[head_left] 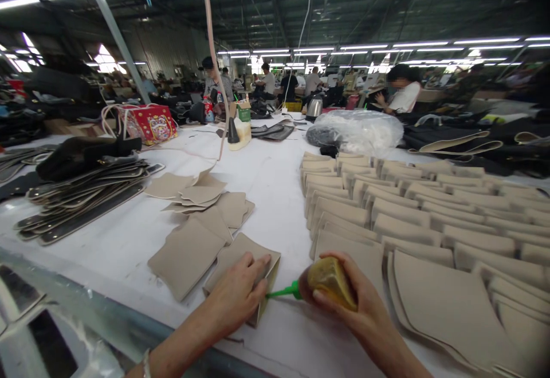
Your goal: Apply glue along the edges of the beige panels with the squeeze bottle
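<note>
My left hand (236, 295) lies on a beige cut piece (240, 252) at the near edge of the white table (266, 177), fingers pressed flat on it. My right hand (344, 300) is wrapped round a yellowish glue bottle (330, 279). The bottle's green nozzle (283, 293) points left and touches the edge of that beige piece, just by my left fingers. More beige pieces lie fanned out in a loose pile (201, 206) behind the held one.
Overlapping rows of beige pieces (429, 217) cover the table's right side. Dark strips (81, 195) are stacked at left, a red bag (148, 123) behind them. A second glue bottle (238, 132) and a plastic bag (356, 129) sit farther back. Other people work in the distance.
</note>
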Demonstrator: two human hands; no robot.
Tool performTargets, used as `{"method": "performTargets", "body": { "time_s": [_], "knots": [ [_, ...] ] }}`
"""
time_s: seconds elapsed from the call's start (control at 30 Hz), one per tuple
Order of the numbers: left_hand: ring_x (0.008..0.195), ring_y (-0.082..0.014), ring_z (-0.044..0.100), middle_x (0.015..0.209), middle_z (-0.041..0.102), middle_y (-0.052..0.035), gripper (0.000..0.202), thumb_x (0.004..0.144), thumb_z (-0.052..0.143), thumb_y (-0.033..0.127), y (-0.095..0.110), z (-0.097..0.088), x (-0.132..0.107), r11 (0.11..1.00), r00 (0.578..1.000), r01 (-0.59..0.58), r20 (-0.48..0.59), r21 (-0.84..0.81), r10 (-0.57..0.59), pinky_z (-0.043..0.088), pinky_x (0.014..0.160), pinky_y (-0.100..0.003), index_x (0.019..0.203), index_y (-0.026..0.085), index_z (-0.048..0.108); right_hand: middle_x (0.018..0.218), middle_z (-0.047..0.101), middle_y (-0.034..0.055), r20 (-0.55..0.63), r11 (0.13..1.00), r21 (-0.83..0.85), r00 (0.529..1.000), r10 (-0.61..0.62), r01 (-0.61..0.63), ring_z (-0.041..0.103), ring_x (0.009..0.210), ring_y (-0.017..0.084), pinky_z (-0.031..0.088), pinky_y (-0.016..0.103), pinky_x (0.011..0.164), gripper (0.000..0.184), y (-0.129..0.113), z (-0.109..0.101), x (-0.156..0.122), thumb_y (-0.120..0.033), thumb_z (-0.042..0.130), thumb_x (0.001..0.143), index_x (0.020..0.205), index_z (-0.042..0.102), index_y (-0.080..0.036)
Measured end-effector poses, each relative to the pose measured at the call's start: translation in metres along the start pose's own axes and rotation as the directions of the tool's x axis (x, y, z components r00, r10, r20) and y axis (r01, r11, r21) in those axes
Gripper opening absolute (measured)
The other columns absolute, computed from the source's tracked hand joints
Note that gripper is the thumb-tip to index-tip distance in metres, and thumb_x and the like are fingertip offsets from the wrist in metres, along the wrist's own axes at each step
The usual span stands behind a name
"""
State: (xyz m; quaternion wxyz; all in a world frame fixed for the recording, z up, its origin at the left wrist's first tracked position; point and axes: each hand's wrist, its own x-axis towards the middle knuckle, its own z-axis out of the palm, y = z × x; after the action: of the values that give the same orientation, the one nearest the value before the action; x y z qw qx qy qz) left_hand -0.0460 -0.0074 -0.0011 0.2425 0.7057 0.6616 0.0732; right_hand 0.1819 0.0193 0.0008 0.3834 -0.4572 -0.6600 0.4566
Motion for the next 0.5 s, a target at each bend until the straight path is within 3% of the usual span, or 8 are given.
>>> {"method": "performTargets", "body": {
  "time_s": [0.17,0.37,0.5],
  "knots": [
    [0.093,-0.0172,0.057,0.107,0.053,-0.006,0.047,0.091,0.032,0.028,-0.002,0.001,0.002,1.0,1.0,-0.008,0.005,-0.007,0.008,0.042,0.086,-0.026,0.136,0.025,0.042,0.09,0.061,-0.0004,-0.116,0.988,-0.144,0.991,-0.073,0.056,0.059,0.076,0.02,0.046,0.03,0.07,0.047,0.006,-0.009,0.013,-0.044,0.067,0.078,0.115,0.045,-0.025],
    [0.092,-0.0172,0.058,0.106,0.054,-0.0057,0.047,0.089,0.032,0.026,-0.002,0.0,0.001,1.0,1.0,-0.018,-0.016,-0.019,0.018,0.042,0.085,-0.027,0.135,0.025,0.044,0.092,0.062,-0.0011,-0.018,0.991,-0.105,0.997,-0.079,0.077,0.061,0.08,0.02,0.047,0.028,0.072,0.044,0.006,-0.009,0.008,-0.044,0.067,0.078,0.112,0.047,-0.025],
    [0.093,-0.0178,0.058,0.106,0.054,-0.0058,0.047,0.09,0.032,0.026,0.0,-0.001,0.001,0.999,1.0,-0.028,-0.008,-0.017,0.028,0.042,0.085,-0.028,0.135,0.025,0.044,0.09,0.061,0.0004,-0.105,0.981,-0.171,0.989,-0.108,0.089,0.059,0.075,0.02,0.047,0.031,0.068,0.047,0.007,-0.01,0.014,-0.047,0.066,0.079,0.115,0.045,-0.024]
  ]
}}
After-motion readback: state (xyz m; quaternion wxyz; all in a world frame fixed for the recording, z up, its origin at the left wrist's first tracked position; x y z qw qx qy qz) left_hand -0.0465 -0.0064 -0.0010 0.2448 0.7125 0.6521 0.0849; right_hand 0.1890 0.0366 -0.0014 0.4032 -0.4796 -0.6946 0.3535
